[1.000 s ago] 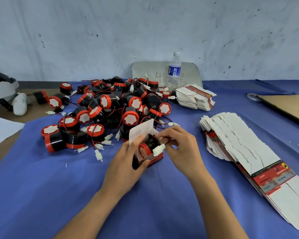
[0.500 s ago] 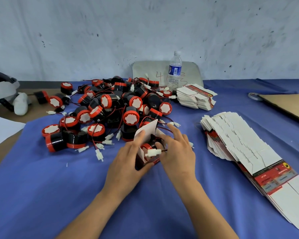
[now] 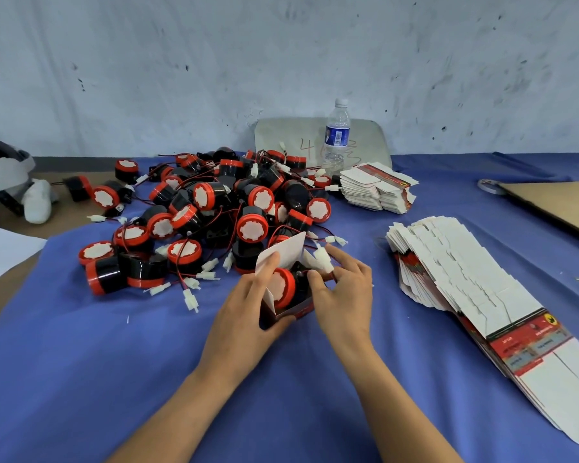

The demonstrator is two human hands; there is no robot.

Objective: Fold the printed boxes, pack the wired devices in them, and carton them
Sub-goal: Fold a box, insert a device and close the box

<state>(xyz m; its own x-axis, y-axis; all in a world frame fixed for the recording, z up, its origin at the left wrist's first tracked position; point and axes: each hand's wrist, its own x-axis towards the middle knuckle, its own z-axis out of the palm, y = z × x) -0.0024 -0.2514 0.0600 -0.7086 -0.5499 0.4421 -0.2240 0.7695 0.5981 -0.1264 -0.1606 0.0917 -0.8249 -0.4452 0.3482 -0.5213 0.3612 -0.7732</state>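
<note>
Cloth in blue covers the tabletop (image 3: pixel 81 362), and near its middle both hands meet on one box. The left hand (image 3: pixel 248 315) grips a small red printed box (image 3: pixel 293 309) from its left side, fingers curled round the wall and one fingertip against the raised white flap. A wired device (image 3: pixel 283 287), black with a red rim and white face, sits partly inside the box's open top, tilted. The right hand (image 3: pixel 345 295) curls round the device's black rear, thumb on the body, with the white plug (image 3: pixel 323 259) sticking up by the fingers. Just behind lies a heap of loose devices (image 3: pixel 214 208) with tangled red and black wires. Flat unfolded boxes (image 3: pixel 465 279) fan out to the right, and a second stack (image 3: pixel 378 188) sits beside a water bottle (image 3: pixel 336 135).
</note>
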